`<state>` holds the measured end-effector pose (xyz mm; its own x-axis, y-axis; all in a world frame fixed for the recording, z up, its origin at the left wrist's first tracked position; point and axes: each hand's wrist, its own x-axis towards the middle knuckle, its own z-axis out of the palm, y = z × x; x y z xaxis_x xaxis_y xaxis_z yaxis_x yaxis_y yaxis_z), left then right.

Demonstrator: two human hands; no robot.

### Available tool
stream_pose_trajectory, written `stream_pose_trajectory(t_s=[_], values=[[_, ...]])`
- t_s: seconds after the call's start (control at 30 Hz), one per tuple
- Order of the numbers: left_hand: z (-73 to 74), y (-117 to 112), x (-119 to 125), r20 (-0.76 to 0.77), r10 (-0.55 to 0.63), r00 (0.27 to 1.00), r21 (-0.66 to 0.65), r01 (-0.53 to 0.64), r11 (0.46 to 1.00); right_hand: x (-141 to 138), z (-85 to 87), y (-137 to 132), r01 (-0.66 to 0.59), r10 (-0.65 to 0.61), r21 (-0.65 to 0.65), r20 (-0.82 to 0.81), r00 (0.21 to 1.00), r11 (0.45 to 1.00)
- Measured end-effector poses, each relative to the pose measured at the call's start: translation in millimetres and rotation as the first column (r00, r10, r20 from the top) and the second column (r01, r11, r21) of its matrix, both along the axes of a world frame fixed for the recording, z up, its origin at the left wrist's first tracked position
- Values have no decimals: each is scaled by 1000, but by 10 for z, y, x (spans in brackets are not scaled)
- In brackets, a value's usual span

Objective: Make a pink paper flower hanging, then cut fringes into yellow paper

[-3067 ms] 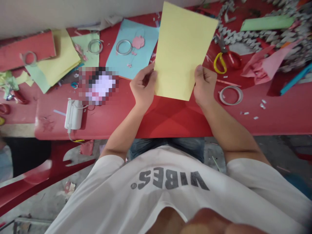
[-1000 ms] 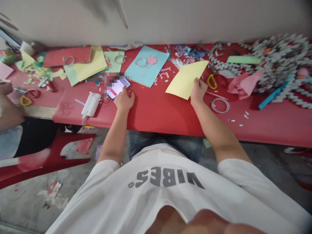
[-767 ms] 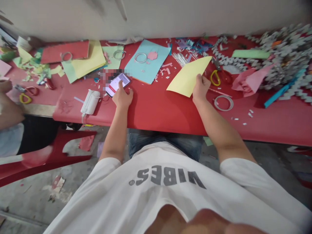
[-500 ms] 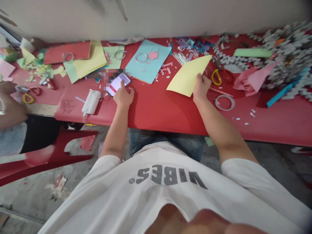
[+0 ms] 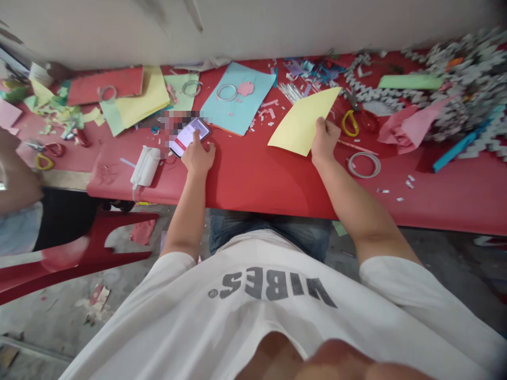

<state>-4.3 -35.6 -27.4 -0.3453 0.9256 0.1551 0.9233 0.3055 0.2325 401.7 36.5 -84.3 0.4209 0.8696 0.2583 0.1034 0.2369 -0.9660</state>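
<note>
My right hand (image 5: 325, 141) is closed on the near right edge of a yellow paper sheet (image 5: 301, 122). The sheet is held low over the red table (image 5: 261, 179), tilted away to the right. My left hand (image 5: 198, 157) rests on the table to the left with nothing in it. Its index finger is stretched onto the lit screen of a phone (image 5: 189, 136) lying flat. The other fingers are loosely curled.
A light-blue sheet (image 5: 241, 108) with a ring and a pink cutout lies behind the phone. Nearby are a white adapter (image 5: 144, 165), yellow-handled scissors (image 5: 350, 122), a tape ring (image 5: 364, 164), pink crumpled paper (image 5: 407, 126) and folded grey paper chains (image 5: 455, 68). Another person's arm (image 5: 16, 174) is at left, by a red chair (image 5: 79, 253).
My left hand let go of the yellow sheet and went to the phone. My right hand lowered the sheet toward the table. Over the last second the hands barely moved.
</note>
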Motion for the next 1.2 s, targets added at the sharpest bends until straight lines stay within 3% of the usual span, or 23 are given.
stream_pose_trajectory(t_s=[0.2,0.43,0.5,0.6,0.67,0.7,0.73,0.77,0.83,0.9,0.93,1.0,1.1,1.2], values=[[15,8,6,-6,15,1000,-18,-15,1000,-41,44,-23,70,-69,53,-5,998,996],[-23,-30,-33,103,80,991,85,-89,992,41,-51,69,113,-115,45,39,993,993],[-44,-40,16,113,10,994,98,-21,995,68,-67,96,103,-104,56,15,994,993],[-43,35,231,215,-230,949,143,202,969,106,-8,82,-3,-1,126,26,1000,992],[-31,190,488,330,-373,867,200,321,925,130,83,33,-114,108,184,43,993,976],[-30,298,646,454,-446,771,269,358,894,139,134,2,-162,158,203,33,987,966],[-35,418,817,611,-478,631,316,359,878,146,183,-29,-200,203,213,11,979,956],[-50,541,994,766,-466,443,332,348,877,150,226,-57,-227,236,217,-17,971,949],[-106,760,1323,944,-329,30,294,377,878,145,280,-96,-246,263,220,-51,964,944],[-193,900,1563,949,-290,-125,316,428,847,126,287,-110,-239,251,189,-44,967,953],[-242,936,1635,941,-284,-186,337,433,836,112,276,-112,-233,241,152,-37,970,961],[-334,949,1687,928,-294,-228,366,421,830,78,239,-115,-241,242,45,-24,970,969],[-411,900,1613,915,-334,-228,399,372,838,14,194,-142,-302,303,-90,-5,953,949],[-398,857,1529,913,-365,-184,407,339,848,-47,185,-179,-382,383,-115,-12,923,917]])
